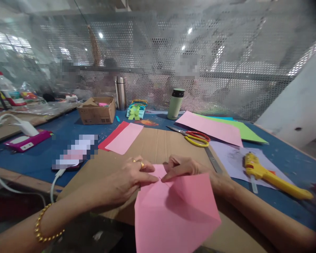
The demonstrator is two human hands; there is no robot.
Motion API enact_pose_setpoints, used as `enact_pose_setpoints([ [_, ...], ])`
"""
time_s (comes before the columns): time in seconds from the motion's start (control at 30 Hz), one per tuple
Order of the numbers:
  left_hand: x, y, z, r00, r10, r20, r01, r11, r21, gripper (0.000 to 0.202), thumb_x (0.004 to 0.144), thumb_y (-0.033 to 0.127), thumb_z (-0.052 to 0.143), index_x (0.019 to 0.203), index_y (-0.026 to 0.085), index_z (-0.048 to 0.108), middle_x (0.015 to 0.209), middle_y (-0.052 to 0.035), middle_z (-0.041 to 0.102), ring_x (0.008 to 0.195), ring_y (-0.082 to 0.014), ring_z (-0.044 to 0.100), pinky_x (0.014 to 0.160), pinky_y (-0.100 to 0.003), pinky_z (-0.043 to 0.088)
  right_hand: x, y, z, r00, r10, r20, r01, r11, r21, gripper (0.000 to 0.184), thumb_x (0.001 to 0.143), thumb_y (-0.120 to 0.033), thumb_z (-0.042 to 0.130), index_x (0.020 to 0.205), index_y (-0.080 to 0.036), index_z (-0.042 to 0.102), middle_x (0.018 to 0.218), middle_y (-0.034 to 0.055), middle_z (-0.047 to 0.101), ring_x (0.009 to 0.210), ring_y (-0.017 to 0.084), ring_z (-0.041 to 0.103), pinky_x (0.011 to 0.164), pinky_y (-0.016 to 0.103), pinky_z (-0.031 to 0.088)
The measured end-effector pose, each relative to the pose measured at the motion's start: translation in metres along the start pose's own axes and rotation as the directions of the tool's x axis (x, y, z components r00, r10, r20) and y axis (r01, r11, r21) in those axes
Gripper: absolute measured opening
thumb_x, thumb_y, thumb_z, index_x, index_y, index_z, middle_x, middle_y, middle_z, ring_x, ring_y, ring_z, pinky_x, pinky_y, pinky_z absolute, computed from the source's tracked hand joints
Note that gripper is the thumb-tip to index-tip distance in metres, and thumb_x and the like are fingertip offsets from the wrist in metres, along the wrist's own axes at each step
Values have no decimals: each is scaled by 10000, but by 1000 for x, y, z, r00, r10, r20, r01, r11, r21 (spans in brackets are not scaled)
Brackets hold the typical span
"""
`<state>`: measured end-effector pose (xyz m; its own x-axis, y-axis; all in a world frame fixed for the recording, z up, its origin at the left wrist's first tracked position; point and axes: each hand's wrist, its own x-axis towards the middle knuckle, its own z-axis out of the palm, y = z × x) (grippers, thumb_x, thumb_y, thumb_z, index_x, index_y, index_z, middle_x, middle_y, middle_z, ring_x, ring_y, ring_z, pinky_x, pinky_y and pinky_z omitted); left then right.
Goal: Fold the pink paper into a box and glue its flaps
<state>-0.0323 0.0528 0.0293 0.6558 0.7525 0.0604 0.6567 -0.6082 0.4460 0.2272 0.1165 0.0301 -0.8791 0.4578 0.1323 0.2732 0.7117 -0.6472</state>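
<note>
A pink sheet of paper [171, 214] lies partly folded on a brown cardboard sheet [158, 144] in front of me. My left hand [129, 177], with a gold ring and a bead bracelet on the wrist, pinches the paper's far fold with closed fingers. My right hand [184, 167] presses on the same fold from the right, fingers curled shut on the paper. The fingertips of both hands nearly meet at the crease.
Red-and-yellow scissors [196, 137], a metal ruler [213, 160] and a yellow glue gun [271, 175] lie to the right. Pink [210, 128], green [246, 131] and red-pink sheets [122, 137] lie further back, with a cardboard box [96, 110], two flasks [175, 103] and a phone on charge [73, 154].
</note>
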Motion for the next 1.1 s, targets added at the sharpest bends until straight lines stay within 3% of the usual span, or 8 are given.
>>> enact_pose_setpoints([
  [0.2,2,-5,0,999,18,-36,-18,1000,-14,484,884,2,431,1187,294,670,1266,-43,595,1167,-179,492,1006,-335,393,2,7,2,998,-41,-38,46,987,153,275,952,-171,510,1050,-210,764,891,67,640,840,149,588,764,277,447],
  [0.43,0,-10,8,992,86,-96,-84,996,22,477,890,-1,402,1198,271,646,1259,-42,597,1167,-201,471,1011,-383,368,2,9,7,990,-81,-111,93,990,104,470,868,29,461,1133,-255,725,968,41,694,900,134,610,821,266,457],
  [0.7,7,-8,6,994,78,-71,-78,997,-2,475,907,10,385,1260,269,571,1140,-53,581,1052,-204,481,931,-352,402,0,12,9,993,-45,-109,59,989,133,468,881,21,468,1114,-281,740,934,40,651,856,118,583,776,253,448],
  [0.87,15,0,-1,999,42,27,-41,999,-26,421,971,92,361,1199,328,625,1066,-41,550,1021,-201,481,915,-356,391,1,9,9,993,-46,-107,60,990,129,451,899,5,467,1128,-278,735,874,34,622,813,111,559,722,238,431],
  [1.0,16,3,-6,999,28,40,-26,999,-39,377,997,161,347,1194,315,630,1098,-52,546,1042,-209,472,922,-360,386,2,5,8,989,-103,-110,116,985,127,403,930,-40,471,1170,-253,714,823,30,605,769,112,536,701,250,422],
  [1.1,16,2,-8,998,35,43,-32,997,-64,365,1000,176,345,1146,304,655,1118,-50,542,1063,-204,473,946,-360,373,3,2,7,992,-86,-95,102,978,181,351,946,-63,476,1076,-235,753,848,35,607,779,111,546,703,250,428],
])
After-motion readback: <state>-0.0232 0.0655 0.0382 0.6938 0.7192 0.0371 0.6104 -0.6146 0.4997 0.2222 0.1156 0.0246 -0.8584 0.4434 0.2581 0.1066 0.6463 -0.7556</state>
